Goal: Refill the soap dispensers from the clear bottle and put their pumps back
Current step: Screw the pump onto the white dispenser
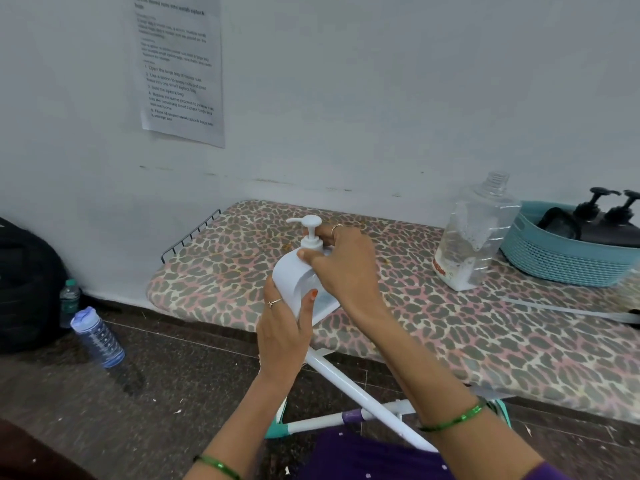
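1. We see the left hand (282,329) wrapped round the lower body of the white dispenser (298,282), thumb on the near side, fingers curled behind it.
2. The right hand (341,263) grips the top of the dispenser at the collar of its white pump (309,230), thumb and fingers pinching round the neck.
3. The dispenser is held tilted, its top leaning away from us, above the near-left part of the bench (450,327), which wears a leopard-print cover. We cannot tell whether its base touches the cover.
4. The pump sits in the neck, its spout pointing left.
5. To the right, the clear bottle (474,237) stands upright on the bench with no cap, a little liquid and foam showing at the bottom.
6. Just right of the bottle, a teal basket (561,265) rests on the bench; two dark dispensers (602,220) with black pumps lie in it.
7. Both wrists carry green bangles (453,419), and each hand shows a ring.
8. On the floor to the left stand a blue bottle (98,337) and a smaller water bottle (69,301), beside a black bag (24,282).
9. A printed sheet (178,67) hangs on the white wall above.
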`<state>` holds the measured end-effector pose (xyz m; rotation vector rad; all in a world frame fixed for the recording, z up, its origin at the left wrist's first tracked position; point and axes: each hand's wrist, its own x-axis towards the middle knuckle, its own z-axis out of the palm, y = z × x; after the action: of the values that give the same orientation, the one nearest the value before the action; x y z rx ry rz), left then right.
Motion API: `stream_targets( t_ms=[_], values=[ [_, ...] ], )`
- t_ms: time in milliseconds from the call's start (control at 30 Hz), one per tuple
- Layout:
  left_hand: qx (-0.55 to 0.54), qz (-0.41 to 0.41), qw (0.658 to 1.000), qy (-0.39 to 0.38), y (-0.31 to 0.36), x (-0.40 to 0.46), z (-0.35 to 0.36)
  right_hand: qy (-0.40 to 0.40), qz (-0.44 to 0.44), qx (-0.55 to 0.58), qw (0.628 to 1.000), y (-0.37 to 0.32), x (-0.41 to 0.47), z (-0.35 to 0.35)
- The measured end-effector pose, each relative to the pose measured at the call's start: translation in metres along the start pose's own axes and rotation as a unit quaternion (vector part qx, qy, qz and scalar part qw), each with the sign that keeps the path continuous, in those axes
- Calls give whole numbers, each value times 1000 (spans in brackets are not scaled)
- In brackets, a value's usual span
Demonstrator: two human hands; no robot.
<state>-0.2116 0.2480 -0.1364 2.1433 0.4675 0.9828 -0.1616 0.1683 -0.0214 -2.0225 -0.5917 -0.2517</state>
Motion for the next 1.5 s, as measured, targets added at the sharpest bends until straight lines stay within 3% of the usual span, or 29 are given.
stream_targets(
  t_ms=[133,333,400,500,700,1000,1167,1367,1500],
  values=[
    [-40,-5,999,-29,3,2,-3,-58,-18,10,998,6,8,-11],
    [-182,-52,976,-110,15,10,-7,-255,-11,2,967,20,19,-47],
    [-215,-63,963,-148,22,10,-7,-289,6,35,957,21,18,-59],
    [-223,-55,952,-203,31,6,-3,-302,5,-25,953,26,18,-81],
    [-232,0,916,-328,57,-2,19,-275,4,-241,931,44,4,-134],
    [-167,132,875,-434,107,-6,70,-182,64,-298,935,72,-33,-216],
    [-131,145,875,-443,110,4,90,-141,112,-333,926,82,-41,-254],
    [-102,100,919,-368,96,1,107,-65,159,-348,921,107,-24,-293],
    [-47,106,942,-315,92,0,113,32,147,-357,922,121,4,-312]
  ],
)
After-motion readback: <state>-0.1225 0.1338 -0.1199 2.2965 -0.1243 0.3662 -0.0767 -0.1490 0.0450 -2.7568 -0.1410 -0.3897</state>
